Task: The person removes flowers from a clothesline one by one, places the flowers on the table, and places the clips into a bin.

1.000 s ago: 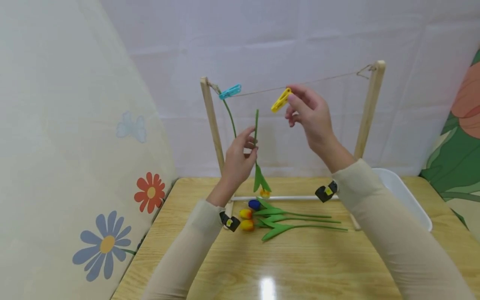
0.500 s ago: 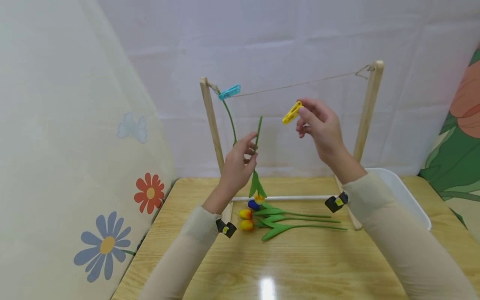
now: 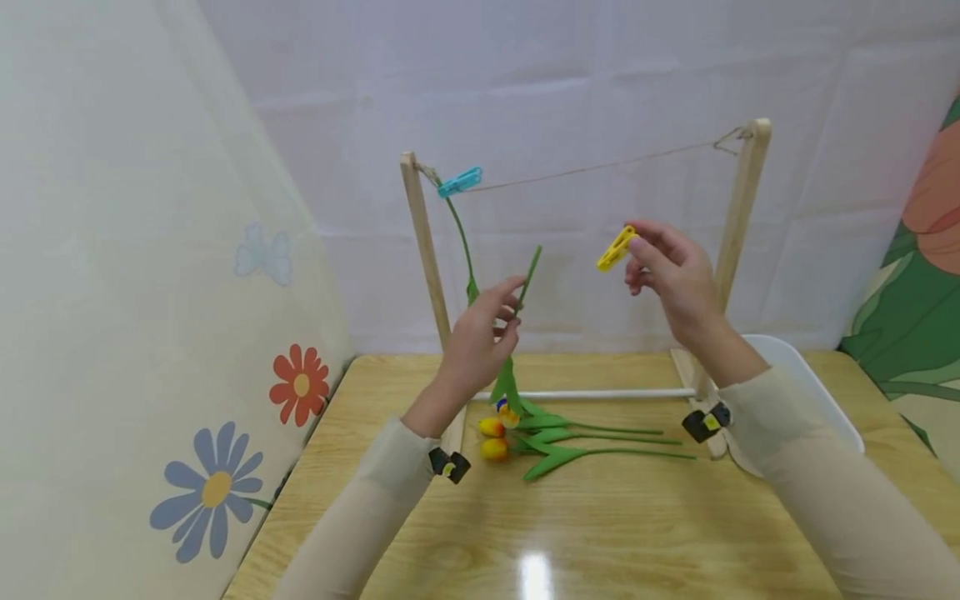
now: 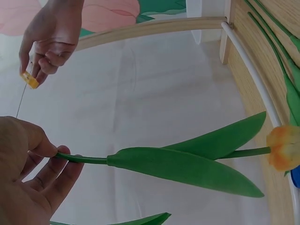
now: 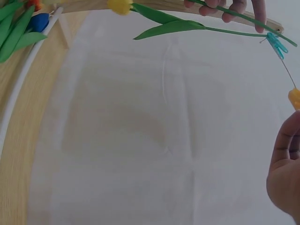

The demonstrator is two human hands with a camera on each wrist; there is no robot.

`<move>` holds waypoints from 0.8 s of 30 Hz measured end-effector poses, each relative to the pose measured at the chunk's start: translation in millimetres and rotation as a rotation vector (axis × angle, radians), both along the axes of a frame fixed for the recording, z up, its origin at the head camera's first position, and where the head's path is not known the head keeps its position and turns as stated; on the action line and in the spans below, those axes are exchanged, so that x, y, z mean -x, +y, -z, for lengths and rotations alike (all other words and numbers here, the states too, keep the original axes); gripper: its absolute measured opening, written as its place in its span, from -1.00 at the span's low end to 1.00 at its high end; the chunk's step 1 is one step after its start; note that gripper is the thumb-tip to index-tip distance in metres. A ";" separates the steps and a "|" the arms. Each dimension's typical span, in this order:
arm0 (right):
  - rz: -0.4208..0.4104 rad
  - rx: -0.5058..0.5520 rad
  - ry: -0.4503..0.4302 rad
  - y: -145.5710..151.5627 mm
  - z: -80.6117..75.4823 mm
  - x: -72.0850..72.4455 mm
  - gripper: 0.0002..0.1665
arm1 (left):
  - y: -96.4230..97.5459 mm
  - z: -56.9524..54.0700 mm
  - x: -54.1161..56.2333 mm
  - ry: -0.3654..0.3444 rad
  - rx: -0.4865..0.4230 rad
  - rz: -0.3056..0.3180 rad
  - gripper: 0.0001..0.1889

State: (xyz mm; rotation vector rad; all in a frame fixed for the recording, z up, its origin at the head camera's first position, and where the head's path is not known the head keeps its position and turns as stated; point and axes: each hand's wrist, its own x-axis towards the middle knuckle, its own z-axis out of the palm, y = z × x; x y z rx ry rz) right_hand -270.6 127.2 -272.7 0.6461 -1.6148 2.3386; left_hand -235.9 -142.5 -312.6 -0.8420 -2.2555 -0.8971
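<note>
An artificial tulip (image 4: pixel 187 169) hangs bloom-down from my left hand (image 3: pixel 476 346), whose fingers and thumb pinch its stem near the cut end. The stem's tip leans to the right, below the string (image 3: pixel 585 171). My right hand (image 3: pixel 681 283) pinches a yellow clothespin (image 3: pixel 617 248) between thumb and fingertips, under the string and to the right of the tulip. At the string's left end a blue clothespin (image 3: pixel 460 182) grips another tulip (image 5: pixel 120 6) by the stem, with its yellow bloom downward. My left hand partly hides that tulip in the head view.
Wooden posts (image 3: pixel 742 208) carry the string, with a white rod (image 3: pixel 600 394) between them low down. Tulips (image 3: pixel 555 458) with blue and yellow-orange blooms lie on the wooden table (image 3: pixel 600 533). A white tray (image 3: pixel 813 392) is at right, partly behind my right forearm.
My right hand has moved right and down, taking the yellow clothespin away from the string. My left hand has sunk slightly, and its tulip's stem now tilts more to the right.
</note>
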 end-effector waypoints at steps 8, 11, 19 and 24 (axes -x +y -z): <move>-0.013 -0.003 -0.005 16.6 8.1 -3.3 -0.80 | 5.5 0.5 -7.6 -0.038 0.095 0.026 -0.33; -0.002 -0.034 -0.011 23.1 10.5 -5.3 -0.81 | 7.4 0.4 -10.0 -0.058 0.120 0.050 -0.32; 0.011 -0.031 -0.017 33.9 15.5 -8.3 -0.80 | 15.4 8.5 -16.1 -0.079 0.262 0.145 -0.35; 0.013 -0.024 -0.026 39.4 19.6 -10.4 -0.78 | 23.3 17.4 -21.5 -0.088 0.367 0.198 -0.34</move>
